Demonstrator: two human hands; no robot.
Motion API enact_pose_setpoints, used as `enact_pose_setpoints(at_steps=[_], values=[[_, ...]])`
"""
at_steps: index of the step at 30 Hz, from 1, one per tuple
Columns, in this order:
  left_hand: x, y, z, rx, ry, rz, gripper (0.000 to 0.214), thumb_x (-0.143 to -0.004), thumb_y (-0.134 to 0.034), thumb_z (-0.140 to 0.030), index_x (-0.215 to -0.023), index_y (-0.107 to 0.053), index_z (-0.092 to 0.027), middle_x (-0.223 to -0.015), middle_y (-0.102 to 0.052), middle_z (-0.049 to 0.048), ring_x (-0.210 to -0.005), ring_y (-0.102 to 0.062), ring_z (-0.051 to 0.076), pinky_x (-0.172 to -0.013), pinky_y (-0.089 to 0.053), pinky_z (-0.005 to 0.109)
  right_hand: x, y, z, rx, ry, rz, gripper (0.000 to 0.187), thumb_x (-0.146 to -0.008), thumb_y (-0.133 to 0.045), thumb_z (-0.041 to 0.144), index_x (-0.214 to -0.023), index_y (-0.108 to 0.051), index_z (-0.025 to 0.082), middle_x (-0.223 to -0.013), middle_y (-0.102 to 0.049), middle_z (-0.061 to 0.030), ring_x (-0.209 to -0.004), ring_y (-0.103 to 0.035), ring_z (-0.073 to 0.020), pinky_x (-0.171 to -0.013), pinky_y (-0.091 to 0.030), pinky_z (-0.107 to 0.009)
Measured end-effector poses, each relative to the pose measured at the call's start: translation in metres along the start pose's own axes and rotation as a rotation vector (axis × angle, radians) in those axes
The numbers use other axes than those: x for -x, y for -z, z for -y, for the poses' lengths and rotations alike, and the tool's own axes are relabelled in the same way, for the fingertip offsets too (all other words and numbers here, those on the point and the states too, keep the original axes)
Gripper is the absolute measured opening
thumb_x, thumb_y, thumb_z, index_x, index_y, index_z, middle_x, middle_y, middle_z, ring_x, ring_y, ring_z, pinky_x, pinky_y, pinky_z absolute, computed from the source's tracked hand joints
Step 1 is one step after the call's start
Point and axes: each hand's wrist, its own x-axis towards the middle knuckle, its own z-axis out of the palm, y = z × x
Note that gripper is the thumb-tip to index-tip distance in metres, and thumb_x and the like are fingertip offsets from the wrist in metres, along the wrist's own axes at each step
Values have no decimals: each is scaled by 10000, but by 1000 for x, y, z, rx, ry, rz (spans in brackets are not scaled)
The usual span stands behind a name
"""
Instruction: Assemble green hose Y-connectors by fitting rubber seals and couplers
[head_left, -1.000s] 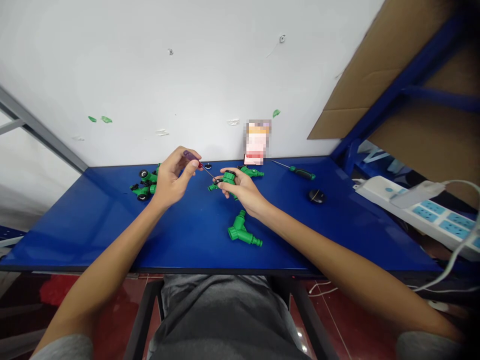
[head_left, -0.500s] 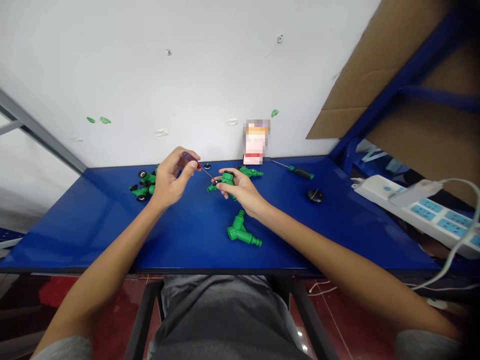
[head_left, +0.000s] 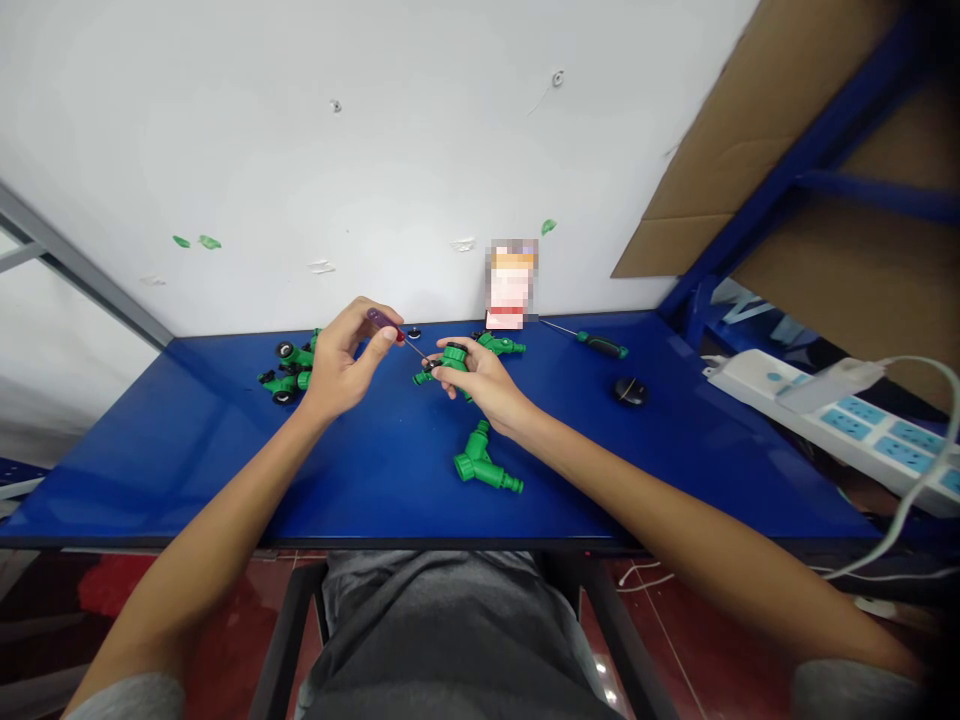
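A blue metal workbench (head_left: 187, 470) runs along a white wall (head_left: 225, 130), with a sheet of cardboard (head_left: 697, 190) on a blue shelf frame (head_left: 840, 130) to the right and a white power strip (head_left: 832, 415) beyond the bench's right end. On the bench lie a heap of green hose fittings (head_left: 289, 365) at the back left, a small black ring (head_left: 414, 333), a green-handled screwdriver (head_left: 602, 346), a round black disc (head_left: 631, 391), a loose green Y-fitting (head_left: 480, 465) toward the front edge, and another green fitting (head_left: 499, 344) at the back. A blurred pink-and-orange packet (head_left: 511, 285) stands against the wall. Nothing stands between the hands. A green Y-shaped hose fitting (head_left: 454, 358), dark at one end, is held over the middle of the bench, just in front of that back fitting. The right hand (head_left: 480, 378) is closed around it, fingers wrapped over its body. The left hand (head_left: 345, 360) pinches a purple-handled screwdriver (head_left: 382, 320) between thumb and fingertips, its thin shaft reaching the fitting's dark end.
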Motion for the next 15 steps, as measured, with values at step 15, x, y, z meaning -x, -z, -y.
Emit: enact_pose_setpoints(at_steps=[15], values=[[0,2,-3,-47,-2,17,261,-1076,-677,-460,-1098,-756,-213,-1012,-714,70,-860,-729,171,-782,-607,316,0,1,1,12,-6,-7,559,-672,-900,254,-1164,-636,232,-1076,-800,-56,-659,-583,-121,-574,-485,-293]])
